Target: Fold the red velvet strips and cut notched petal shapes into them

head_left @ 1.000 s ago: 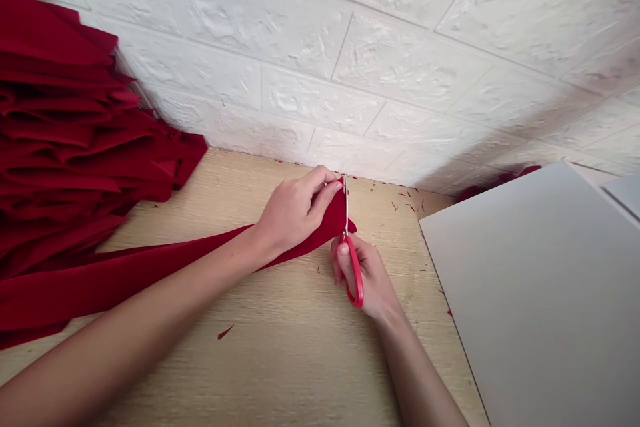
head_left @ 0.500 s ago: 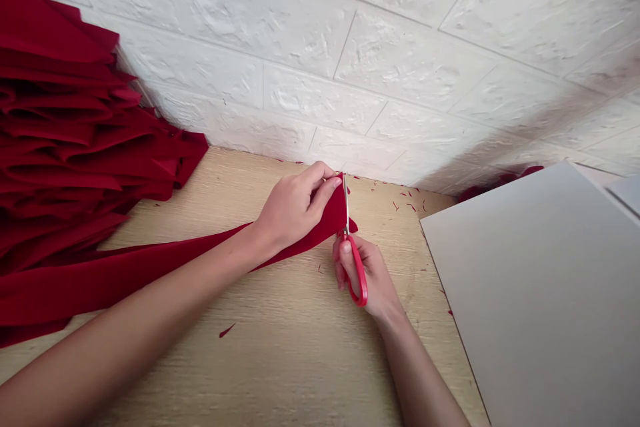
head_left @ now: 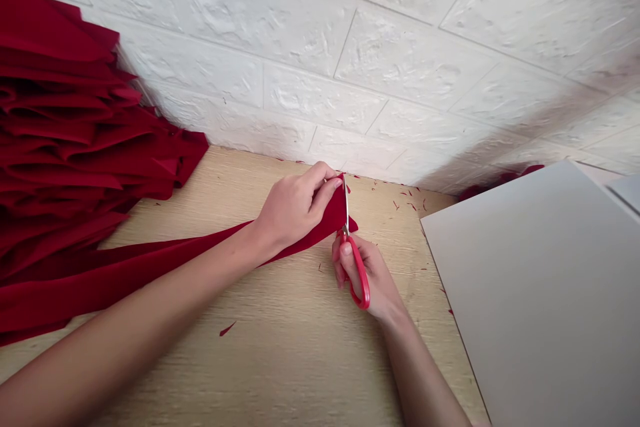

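Note:
My left hand (head_left: 299, 203) pinches the upper corner of a long dark red fabric strip (head_left: 327, 219) between thumb and fingers. The strip runs back under my left forearm toward the left edge of the view. My right hand (head_left: 369, 273) is closed around the handles of red-handled scissors (head_left: 359, 270). Their metal blades point away from me and lie along the strip's right end, close to my left fingertips. A small flap of red fabric shows just right of the blades. Some of my right fingers are hidden behind the handles.
A tall heap of folded red fabric (head_left: 75, 140) stands at the left against the white brick-patterned wall (head_left: 310, 47). Small red scraps (head_left: 410, 203) lie on the wooden table (head_left: 280, 360). A large pale grey panel (head_left: 545, 293) occupies the right side, with more red cloth behind it.
The scissor handles have shifted very slightly to the right and the blades look a little more apart. My left hand has stayed in place on the strip.

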The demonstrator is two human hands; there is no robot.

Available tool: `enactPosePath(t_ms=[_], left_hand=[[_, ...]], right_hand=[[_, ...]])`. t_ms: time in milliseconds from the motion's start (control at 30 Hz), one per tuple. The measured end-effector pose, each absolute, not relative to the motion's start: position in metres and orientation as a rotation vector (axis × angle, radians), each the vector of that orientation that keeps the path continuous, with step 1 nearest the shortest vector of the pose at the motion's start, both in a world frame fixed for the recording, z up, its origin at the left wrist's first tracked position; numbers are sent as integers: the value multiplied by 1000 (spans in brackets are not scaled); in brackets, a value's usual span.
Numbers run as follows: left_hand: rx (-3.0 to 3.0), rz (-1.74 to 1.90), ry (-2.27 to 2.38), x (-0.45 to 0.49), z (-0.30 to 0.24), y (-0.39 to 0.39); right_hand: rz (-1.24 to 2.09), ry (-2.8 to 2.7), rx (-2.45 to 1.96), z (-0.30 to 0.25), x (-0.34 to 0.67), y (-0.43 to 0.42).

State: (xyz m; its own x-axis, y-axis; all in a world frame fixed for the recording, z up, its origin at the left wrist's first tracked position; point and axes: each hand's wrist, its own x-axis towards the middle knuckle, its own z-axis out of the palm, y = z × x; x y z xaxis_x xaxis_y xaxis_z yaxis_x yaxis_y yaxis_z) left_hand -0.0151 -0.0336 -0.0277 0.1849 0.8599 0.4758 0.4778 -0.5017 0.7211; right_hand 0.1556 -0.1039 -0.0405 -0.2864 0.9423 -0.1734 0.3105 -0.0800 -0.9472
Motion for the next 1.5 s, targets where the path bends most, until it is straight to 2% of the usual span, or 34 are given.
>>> enactPosePath(t_ms=[1500], left_hand=[[2037,1220,1237,-16,-27,-35]], right_hand=[[1427,-1541,-1448,-48,156,-103]])
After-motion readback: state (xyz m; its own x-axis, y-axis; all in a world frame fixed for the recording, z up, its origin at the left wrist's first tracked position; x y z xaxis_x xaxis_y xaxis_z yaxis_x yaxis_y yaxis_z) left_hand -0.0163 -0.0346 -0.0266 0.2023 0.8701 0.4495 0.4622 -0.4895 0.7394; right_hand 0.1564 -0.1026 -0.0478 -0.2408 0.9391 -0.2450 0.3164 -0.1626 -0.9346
